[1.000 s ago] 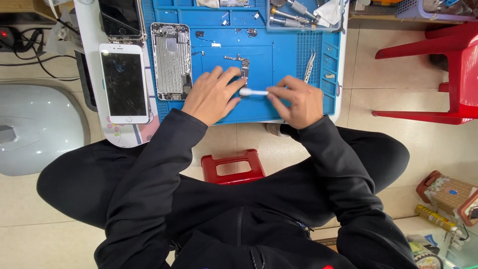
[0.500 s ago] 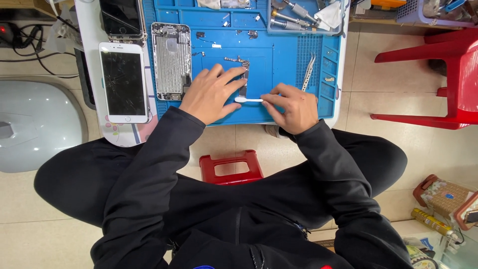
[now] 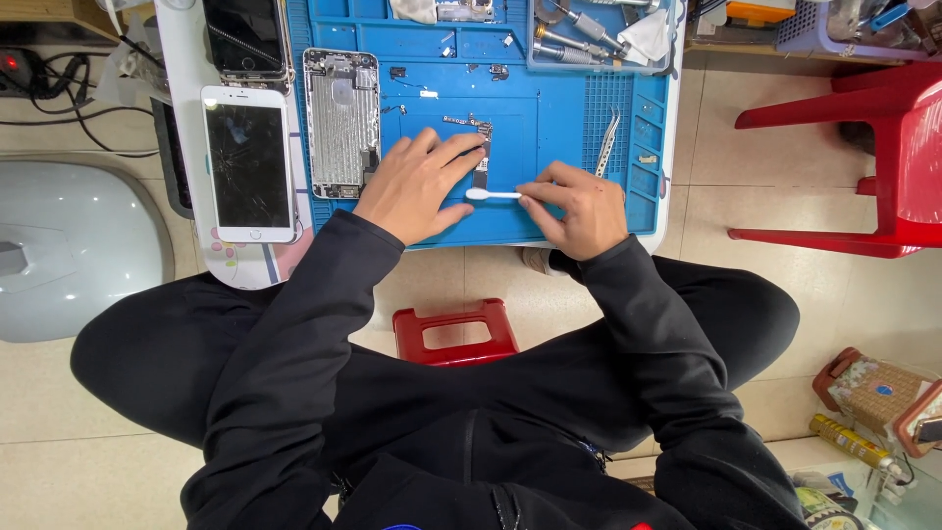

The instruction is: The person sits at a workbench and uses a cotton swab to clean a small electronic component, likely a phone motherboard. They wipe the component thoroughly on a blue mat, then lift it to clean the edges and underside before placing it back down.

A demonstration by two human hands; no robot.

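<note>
The left hand (image 3: pixel 417 186) lies flat on the blue repair mat (image 3: pixel 559 128), fingers spread and extended, with the fingertips pressing down on a small dark circuit board (image 3: pixel 480 147) near the middle of the mat. The right hand (image 3: pixel 577 208) is closed narrowly around the handle of one small white brush (image 3: pixel 493 194), pinched between thumb and fingers; the brush's head points left and meets the near end of the board, just beside the left hand's fingertips.

Left of the left hand, on the mat, lies one opened silver phone housing (image 3: pixel 340 123), inside up. Further left, off the mat on a white table (image 3: pixel 186 118), lie two phones: one white phone with a cracked dark screen (image 3: pixel 248 164), and beyond it one black phone (image 3: pixel 245 37), partly cut off by the far edge of the view. One pair of metal tweezers (image 3: pixel 608 142) rests on the ribbed right part of the mat, just beyond the right hand. At the far right corner of the mat a tray holds several metal tools (image 3: pixel 579 29); their count cannot be told.

On the floor stand one low red stool (image 3: pixel 454 334) between the person's knees and one red plastic chair (image 3: pixel 863 157) to the right.
</note>
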